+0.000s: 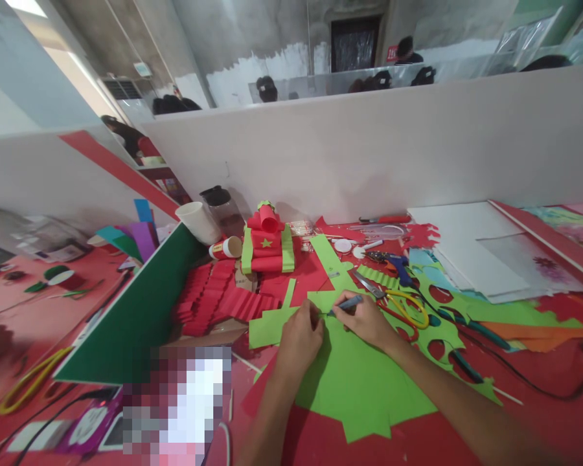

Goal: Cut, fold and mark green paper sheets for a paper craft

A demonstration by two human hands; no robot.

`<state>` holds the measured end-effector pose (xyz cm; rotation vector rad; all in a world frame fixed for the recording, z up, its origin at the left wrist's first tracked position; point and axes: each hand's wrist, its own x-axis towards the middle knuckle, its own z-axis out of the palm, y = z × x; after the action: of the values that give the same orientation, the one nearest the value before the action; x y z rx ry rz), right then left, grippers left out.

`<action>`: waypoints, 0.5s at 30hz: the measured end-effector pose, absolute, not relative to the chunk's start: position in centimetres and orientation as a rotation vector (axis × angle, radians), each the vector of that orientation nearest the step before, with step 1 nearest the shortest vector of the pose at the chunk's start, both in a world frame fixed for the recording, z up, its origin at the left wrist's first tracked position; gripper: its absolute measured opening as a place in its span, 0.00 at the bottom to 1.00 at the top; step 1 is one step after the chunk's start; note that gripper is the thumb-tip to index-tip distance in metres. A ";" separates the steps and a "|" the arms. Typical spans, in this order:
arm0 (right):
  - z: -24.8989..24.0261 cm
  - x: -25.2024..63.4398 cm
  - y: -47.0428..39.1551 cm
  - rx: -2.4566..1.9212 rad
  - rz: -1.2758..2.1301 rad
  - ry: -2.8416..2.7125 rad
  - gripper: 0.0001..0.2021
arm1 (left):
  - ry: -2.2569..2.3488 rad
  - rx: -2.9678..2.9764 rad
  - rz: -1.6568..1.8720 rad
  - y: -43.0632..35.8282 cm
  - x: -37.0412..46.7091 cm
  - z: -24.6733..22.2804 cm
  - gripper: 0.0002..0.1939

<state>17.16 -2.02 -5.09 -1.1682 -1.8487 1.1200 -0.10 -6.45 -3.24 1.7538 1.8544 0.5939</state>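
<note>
My right hand point(357, 317) is closed on a dark blue-grey pen point(348, 303), its tip down at the upper part of a large green paper sheet point(359, 382). Just left of it, my left hand point(304, 333) rests on the sheet's upper left edge with its fingertips bent together; whether they pinch anything is hidden. A smaller green paper piece point(267, 329) lies left of that hand. Beyond the hands stands a red and green paper model point(267, 243) with a star on its front.
Yellow-handled scissors point(403, 304) and cut green scraps lie to the right, near white sheets point(466, 252). Pleated red paper point(218, 298), a green divider point(136, 317), a white cup point(197, 222) and a pixelated patch are at left. Several people are beyond the partition point(350, 155).
</note>
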 end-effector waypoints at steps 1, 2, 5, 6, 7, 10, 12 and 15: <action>-5.1 17.2 -2.0 -1.169 1.122 -1.849 0.05 | 1.854 1.751 0.595 -6.4 -0.1 -3.2 0.04; -5.2 17.2 -2.0 -1.169 1.122 -1.850 0.05 | 1.855 1.746 0.595 -6.4 -0.1 -3.2 0.04; -5.3 17.1 -1.9 -1.172 1.120 -1.851 0.05 | 1.851 1.735 0.595 -6.4 -0.1 -3.2 0.04; -5.3 17.1 -1.9 -1.174 1.120 -1.848 0.06 | 1.848 1.736 0.598 -6.4 -0.1 -3.2 0.04; -5.3 17.1 -1.9 -1.176 1.122 -1.845 0.06 | 1.846 1.739 0.601 -6.4 -0.1 -3.3 0.04; -5.3 17.1 -1.9 -1.178 1.119 -1.840 0.06 | 1.843 1.755 0.611 -6.5 -0.1 -3.3 0.04; -5.3 17.1 -1.9 -1.178 1.122 -1.847 0.06 | 1.840 1.758 0.612 -6.5 -0.1 -3.3 0.04; -5.3 17.1 -1.9 -1.180 1.124 -1.855 0.05 | 1.826 1.749 0.621 -6.5 -0.1 -3.3 0.04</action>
<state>17.12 -1.91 -5.32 -1.1798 -1.8555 1.1238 -0.15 -6.53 -3.33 1.7494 1.8262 0.6211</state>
